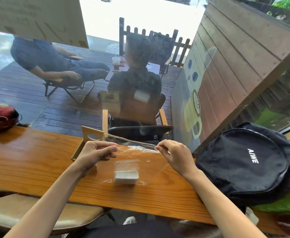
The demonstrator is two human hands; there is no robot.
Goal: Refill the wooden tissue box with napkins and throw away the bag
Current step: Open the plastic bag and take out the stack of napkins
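Note:
A clear plastic bag (pixel 140 157) hangs upright over the wooden counter, its top edge stretched between my hands. My left hand (pixel 96 152) pinches the left top corner and my right hand (pixel 173 153) pinches the right one. A small white stack of napkins (pixel 126 176) rests in the bottom of the bag, which touches the counter. The wooden tissue box (pixel 89 141) stands just behind my left hand; its lid with an oval hole is raised upright, and my hand partly hides the body.
The long wooden counter (pixel 37 160) runs along a glass window. A black backpack (pixel 247 164) lies at the right end. A red helmet (pixel 0 115) sits at the far left. Beyond the glass, two people sit on a deck. A stool (pixel 37 215) is below left.

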